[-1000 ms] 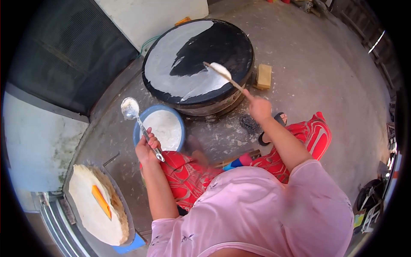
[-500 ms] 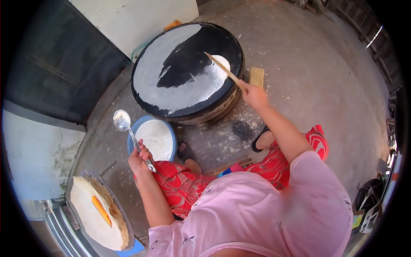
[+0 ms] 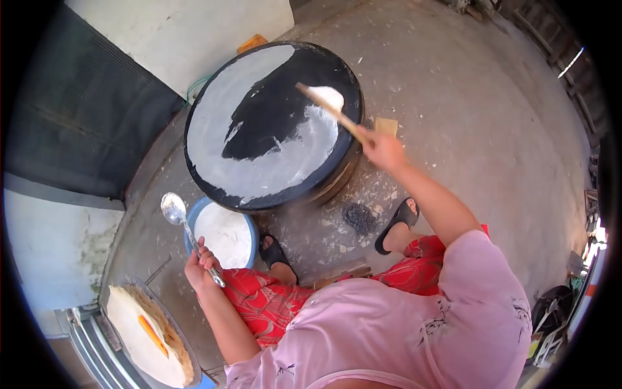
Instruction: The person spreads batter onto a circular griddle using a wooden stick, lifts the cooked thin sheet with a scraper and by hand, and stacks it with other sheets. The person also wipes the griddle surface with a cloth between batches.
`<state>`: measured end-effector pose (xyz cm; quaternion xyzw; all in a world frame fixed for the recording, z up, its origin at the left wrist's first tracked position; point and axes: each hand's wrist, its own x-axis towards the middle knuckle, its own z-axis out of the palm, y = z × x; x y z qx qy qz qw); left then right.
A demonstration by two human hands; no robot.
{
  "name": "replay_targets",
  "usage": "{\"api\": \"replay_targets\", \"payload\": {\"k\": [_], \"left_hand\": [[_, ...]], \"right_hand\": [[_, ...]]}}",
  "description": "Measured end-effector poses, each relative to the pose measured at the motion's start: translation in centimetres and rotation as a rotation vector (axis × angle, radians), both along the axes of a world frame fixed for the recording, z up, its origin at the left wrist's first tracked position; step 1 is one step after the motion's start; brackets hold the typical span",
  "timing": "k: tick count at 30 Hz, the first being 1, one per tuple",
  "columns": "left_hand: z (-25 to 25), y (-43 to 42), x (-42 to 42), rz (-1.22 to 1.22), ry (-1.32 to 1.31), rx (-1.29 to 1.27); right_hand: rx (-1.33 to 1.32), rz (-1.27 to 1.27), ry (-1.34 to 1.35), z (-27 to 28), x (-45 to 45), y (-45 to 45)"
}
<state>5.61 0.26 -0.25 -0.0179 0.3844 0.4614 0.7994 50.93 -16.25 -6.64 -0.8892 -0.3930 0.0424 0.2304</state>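
Note:
My left hand (image 3: pixel 203 267) is closed around the handle of a metal ladle (image 3: pixel 173 209), its bowl smeared with white batter and raised beside a blue basin (image 3: pixel 253 249) of white batter (image 3: pixel 223 235). My right hand (image 3: pixel 383 149) grips a wooden spreader (image 3: pixel 337 115), which lies across the right part of a large round black griddle (image 3: pixel 269 107). A thick white lump of batter (image 3: pixel 327 98) sits against the spreader's far side. A thin pale layer (image 3: pixel 217 123) covers the griddle's left, front and right-front parts, around a bare black middle.
At the lower left, a stack of thin round flatbreads (image 3: pixel 139 337) carries an orange strip (image 3: pixel 153 336). A yellowish block (image 3: pixel 386 126) stands right of the griddle. Dark wire-like scrubber (image 3: pixel 359 218) lies on the floor near my sandalled feet. An orange object (image 3: pixel 251 43) is behind the griddle.
The spreader and the batter lump have moved further back along the griddle's right side. The whole view has shifted, so the griddle appears lower and more to the left. The ladle stays raised.

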Motion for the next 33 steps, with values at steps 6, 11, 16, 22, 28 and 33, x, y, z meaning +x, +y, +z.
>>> {"api": "replay_targets", "payload": {"k": [6, 11, 16, 22, 28, 33], "left_hand": [[0.3, -0.1, 0.7, 0.032, 0.046, 0.007], [0.6, 0.1, 2.4, 0.080, 0.071, -0.031], [0.6, 0.6, 3.0, 0.092, 0.052, -0.060], [0.5, 0.9, 4.0, 0.095, 0.065, -0.062], [-0.1, 1.4, 3.4, 0.057, 0.017, -0.075], [0.4, 1.7, 4.5, 0.084, 0.100, -0.056]], "right_hand": [[-0.056, 0.385, -0.260, -2.6, 6.8, -4.2], [0.082, 0.230, -0.191, -1.4, 8.0, 5.5], [0.054, 0.580, -0.086, -1.9, 9.8, 1.2], [0.154, 0.329, -0.345, -2.1, 14.9, 9.8], [0.065, 0.531, -0.143, -1.6, 14.5, 7.0], [0.016, 0.299, -0.334, -0.6, 17.4, 11.9]]}}
